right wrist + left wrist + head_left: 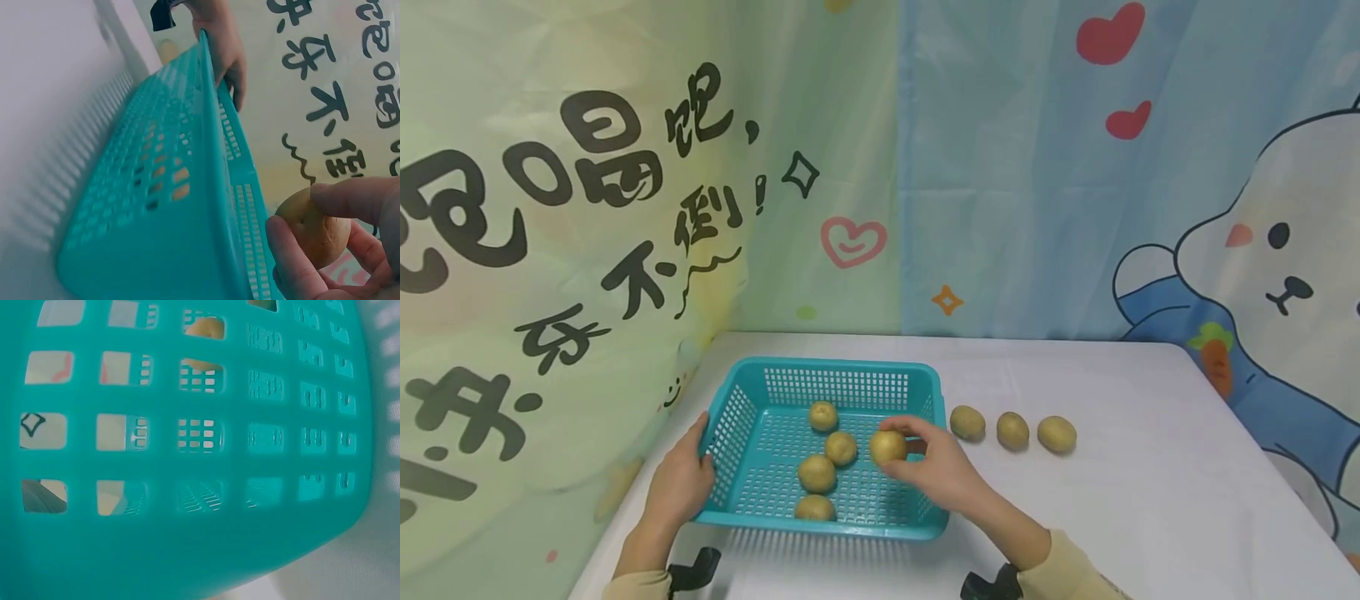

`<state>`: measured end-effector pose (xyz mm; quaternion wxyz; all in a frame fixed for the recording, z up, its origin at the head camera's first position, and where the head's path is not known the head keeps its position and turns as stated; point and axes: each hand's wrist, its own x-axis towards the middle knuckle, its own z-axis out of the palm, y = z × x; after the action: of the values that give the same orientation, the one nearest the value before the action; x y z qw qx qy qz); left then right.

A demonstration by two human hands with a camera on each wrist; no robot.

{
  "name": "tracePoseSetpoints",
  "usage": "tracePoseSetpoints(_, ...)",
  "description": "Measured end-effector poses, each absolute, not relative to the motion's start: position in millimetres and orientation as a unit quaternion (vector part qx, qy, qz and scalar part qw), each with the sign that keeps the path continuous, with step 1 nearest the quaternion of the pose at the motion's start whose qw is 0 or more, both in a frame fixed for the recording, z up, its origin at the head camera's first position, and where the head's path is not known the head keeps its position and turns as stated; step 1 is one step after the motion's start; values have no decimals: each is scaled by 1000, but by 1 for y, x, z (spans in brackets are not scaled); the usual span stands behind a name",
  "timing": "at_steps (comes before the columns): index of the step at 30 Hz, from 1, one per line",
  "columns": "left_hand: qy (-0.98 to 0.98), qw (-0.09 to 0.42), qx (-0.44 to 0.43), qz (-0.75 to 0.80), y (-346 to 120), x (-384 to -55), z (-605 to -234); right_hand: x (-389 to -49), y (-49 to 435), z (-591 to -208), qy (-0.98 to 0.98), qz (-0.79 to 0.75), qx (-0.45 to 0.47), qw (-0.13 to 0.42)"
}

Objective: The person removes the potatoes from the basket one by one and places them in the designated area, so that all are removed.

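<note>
Pinching one potato [887, 448] over the teal basket [850, 529], my right hand's [942, 467] fingers sit nearer the counter's [1157, 508] right edge than the four potatoes [817, 473] inside; my left hand [681, 482] grips the basket.

Smooth plastic basket [771, 458], seemingly matt potatoes [817, 473]

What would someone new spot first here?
Probably the bright turquoise basket on the white table, with four potatoes inside. Over it, the person's right grip holds another potato; three more line up to the basket's right. A big cartoon animal is behind, far right.
</note>
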<state>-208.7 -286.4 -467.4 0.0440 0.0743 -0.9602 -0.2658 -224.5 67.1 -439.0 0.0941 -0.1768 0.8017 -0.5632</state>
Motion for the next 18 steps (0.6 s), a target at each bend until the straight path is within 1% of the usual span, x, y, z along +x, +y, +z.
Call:
tracePoseSetpoints(12, -961, 40, 76, -262, -287, -209, -467, -223, 102, -441, 801, -575, -150, 78)
tracePoseSetpoints(18, -962, 40, 75, -260, -287, -209, -468, -220, 114, -442, 805, -578, -117, 63)
